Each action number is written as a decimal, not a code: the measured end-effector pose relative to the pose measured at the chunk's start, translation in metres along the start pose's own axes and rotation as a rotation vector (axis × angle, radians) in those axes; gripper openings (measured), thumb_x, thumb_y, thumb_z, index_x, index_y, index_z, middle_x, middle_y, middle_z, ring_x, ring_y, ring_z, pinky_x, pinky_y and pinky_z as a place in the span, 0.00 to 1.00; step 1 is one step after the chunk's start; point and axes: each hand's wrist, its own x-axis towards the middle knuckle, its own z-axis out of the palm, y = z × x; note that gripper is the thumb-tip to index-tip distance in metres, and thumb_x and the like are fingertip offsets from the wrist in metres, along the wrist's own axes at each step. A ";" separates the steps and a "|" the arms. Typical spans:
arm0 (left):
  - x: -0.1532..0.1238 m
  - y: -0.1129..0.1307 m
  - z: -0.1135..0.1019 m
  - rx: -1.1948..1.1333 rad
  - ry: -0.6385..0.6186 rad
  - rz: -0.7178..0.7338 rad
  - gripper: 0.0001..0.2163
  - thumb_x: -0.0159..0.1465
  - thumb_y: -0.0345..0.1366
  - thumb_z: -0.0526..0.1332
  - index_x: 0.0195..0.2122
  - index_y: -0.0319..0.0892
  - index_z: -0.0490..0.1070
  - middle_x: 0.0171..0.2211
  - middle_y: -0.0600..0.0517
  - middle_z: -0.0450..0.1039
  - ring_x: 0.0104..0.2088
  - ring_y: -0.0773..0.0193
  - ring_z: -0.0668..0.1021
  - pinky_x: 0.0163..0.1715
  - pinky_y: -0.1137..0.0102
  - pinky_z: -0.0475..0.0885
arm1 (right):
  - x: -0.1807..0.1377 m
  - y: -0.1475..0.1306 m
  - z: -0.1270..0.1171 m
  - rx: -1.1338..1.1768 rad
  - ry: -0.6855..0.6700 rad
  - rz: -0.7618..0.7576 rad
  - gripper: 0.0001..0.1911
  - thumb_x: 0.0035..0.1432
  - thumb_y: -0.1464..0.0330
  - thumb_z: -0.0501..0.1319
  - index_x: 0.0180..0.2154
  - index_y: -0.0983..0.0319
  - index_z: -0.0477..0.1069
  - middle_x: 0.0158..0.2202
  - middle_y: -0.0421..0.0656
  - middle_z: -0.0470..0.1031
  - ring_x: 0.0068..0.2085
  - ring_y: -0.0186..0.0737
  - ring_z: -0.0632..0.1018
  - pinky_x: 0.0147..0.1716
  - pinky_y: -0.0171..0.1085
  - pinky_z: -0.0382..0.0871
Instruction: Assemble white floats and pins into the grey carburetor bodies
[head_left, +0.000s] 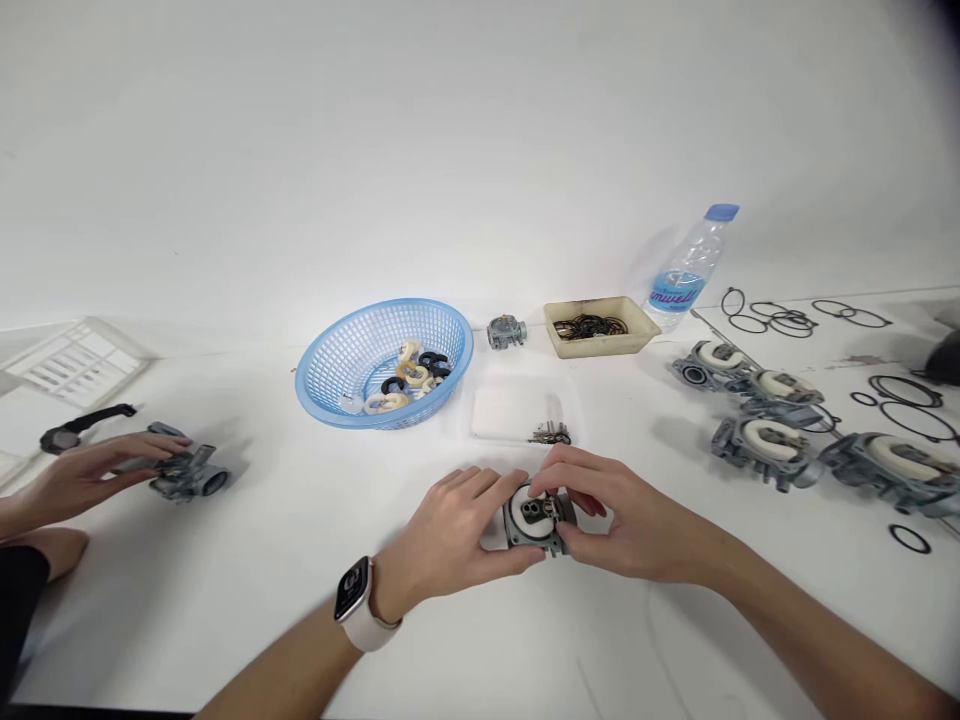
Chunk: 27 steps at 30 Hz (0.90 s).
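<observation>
A grey metal carburetor (534, 540) with a white ring-shaped float (517, 512) on its upper face lies on the table in front of me. My left hand (465, 525) grips its left side, thumb along the near edge and fingers over the far one. At its right side is my right hand (619, 515), with thumb and fingertips pinched at the float's hinge area. Whatever small part sits between those fingertips is too small to make out. Just beyond, a clear shallow tray (502, 415) holds small metal pins (551, 434).
A blue basket (304, 385) with white and black floats, one carburetor (507, 332) and a cream tray (600, 347) of rubber rings stand behind. A water bottle (686, 275), several float-fitted carburetors (772, 440) and loose rings are right. A co-worker's hand (97, 470) touches another carburetor (187, 478) left.
</observation>
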 end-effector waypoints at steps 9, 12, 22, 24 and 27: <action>0.001 -0.001 0.000 0.009 0.000 0.009 0.27 0.66 0.51 0.66 0.61 0.43 0.64 0.42 0.48 0.76 0.41 0.52 0.78 0.43 0.58 0.74 | 0.002 -0.003 0.000 -0.008 0.000 0.030 0.19 0.57 0.80 0.59 0.46 0.55 0.72 0.40 0.38 0.70 0.32 0.32 0.68 0.27 0.31 0.63; 0.001 -0.001 -0.001 0.002 -0.002 0.013 0.27 0.66 0.51 0.66 0.60 0.44 0.64 0.42 0.48 0.76 0.41 0.52 0.78 0.42 0.58 0.73 | 0.001 -0.003 0.000 -0.012 0.003 0.030 0.19 0.56 0.80 0.59 0.46 0.55 0.72 0.40 0.38 0.70 0.31 0.32 0.67 0.26 0.31 0.62; 0.000 0.000 0.000 0.011 -0.003 0.007 0.27 0.66 0.52 0.65 0.61 0.43 0.64 0.42 0.48 0.76 0.41 0.52 0.78 0.42 0.58 0.73 | 0.002 0.001 0.000 -0.006 -0.006 0.029 0.21 0.55 0.81 0.59 0.47 0.55 0.71 0.41 0.38 0.70 0.33 0.32 0.69 0.29 0.32 0.63; 0.001 0.000 0.000 0.010 -0.011 0.008 0.27 0.66 0.52 0.65 0.61 0.44 0.64 0.42 0.48 0.76 0.41 0.52 0.78 0.43 0.59 0.73 | 0.001 0.001 0.001 -0.007 -0.008 0.035 0.21 0.56 0.81 0.59 0.48 0.55 0.71 0.42 0.38 0.69 0.33 0.32 0.69 0.29 0.32 0.63; 0.001 0.000 0.000 0.011 -0.014 0.007 0.27 0.67 0.52 0.65 0.61 0.44 0.64 0.42 0.49 0.76 0.41 0.53 0.78 0.42 0.59 0.73 | 0.000 0.001 0.001 -0.015 -0.016 0.033 0.22 0.56 0.81 0.58 0.48 0.54 0.71 0.42 0.38 0.69 0.33 0.32 0.69 0.28 0.32 0.63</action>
